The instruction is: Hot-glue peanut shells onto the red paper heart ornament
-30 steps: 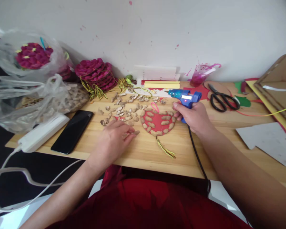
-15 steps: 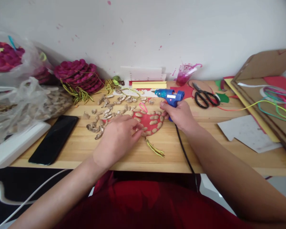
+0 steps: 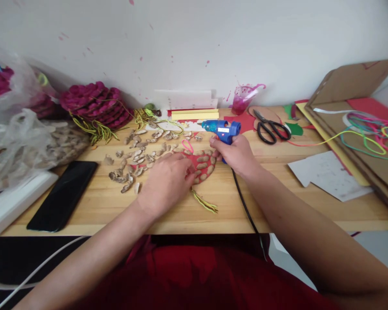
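My right hand is wrapped round the handle of a blue hot glue gun, whose nozzle points left. A black cord hangs from it past the table's front edge. My left hand rests over the left part of a red rounded cutout, fingers curled in near its surface. Whatever they pinch is hidden. Peanut shell halves cover much of the cutout's right side. It has a pink loop at the top and a yellow-green tassel at the bottom. Loose peanut shells lie to the left.
Left are a black phone, a white power strip, a plastic bag of shells and stacked magenta pieces. Behind stand a pink-stained cup and black scissors. Cardboard and colored cords lie right.
The whole view has shifted slightly, so things sit further left. My left hand has moved a little right over the cutout, covering more of it. The glue gun stays in my right hand.
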`<state>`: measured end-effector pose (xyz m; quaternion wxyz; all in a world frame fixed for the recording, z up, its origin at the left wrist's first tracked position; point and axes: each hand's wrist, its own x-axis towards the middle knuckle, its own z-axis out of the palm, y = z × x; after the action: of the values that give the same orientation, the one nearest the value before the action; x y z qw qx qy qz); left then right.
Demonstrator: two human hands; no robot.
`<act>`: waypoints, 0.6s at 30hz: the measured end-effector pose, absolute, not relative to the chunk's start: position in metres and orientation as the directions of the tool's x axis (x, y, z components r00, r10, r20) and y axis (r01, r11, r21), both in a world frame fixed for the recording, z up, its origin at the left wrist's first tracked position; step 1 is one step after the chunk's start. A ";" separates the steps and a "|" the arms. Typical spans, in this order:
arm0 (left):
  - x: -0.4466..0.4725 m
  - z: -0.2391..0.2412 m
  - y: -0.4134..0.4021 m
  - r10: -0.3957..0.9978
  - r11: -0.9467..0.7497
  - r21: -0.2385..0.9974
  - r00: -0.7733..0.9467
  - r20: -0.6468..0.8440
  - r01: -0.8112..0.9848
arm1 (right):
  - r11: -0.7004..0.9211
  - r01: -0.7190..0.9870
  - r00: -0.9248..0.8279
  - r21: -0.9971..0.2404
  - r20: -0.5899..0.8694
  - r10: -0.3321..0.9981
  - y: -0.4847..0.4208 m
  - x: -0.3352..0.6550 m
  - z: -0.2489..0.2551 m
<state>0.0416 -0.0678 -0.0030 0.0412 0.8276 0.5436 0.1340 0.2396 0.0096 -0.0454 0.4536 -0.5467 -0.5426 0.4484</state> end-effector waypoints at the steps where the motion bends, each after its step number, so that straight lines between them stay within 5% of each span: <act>1: 0.042 -0.003 -0.067 0.911 -0.405 0.214 0.373 0.173 0.889 | -0.003 0.187 0.008 -0.982 -0.001 1.000 0.010 0.240 -0.046; 18: 0.015 0.009 -0.063 0.891 -0.423 0.256 0.349 0.289 0.869 | -0.013 0.168 0.000 -0.986 -0.013 1.000 0.009 0.240 -0.044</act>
<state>0.0147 -0.0629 0.0088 0.0286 0.8208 0.5361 0.1950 0.2397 0.0092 -0.0444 0.4523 -0.5433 -0.5375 0.4597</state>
